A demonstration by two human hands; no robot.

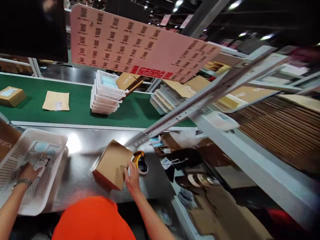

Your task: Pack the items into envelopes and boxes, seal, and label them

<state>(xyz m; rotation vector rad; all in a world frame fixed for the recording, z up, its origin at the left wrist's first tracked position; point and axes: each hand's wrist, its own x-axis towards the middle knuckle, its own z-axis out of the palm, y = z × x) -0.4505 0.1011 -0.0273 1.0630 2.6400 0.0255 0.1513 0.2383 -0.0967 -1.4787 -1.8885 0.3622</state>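
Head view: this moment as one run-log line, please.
left hand: in basket | right hand: at right edge of carton, beside yellow-black device | carton: on bench

- Bench [80, 166], L end: basket [51, 186], L hand [26, 173] in it.
- Bench ctr: carton [115, 161]; R hand [132, 177] at its R edge, scanner [141, 163] just R.
- Behind bench: conveyor [80, 103] w/ stacked crates [106, 100].

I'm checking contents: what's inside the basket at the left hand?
In the basket, a pale-blue item and a printed item show, both blurred. The left hand is in there too, covering whatever lies beneath it.
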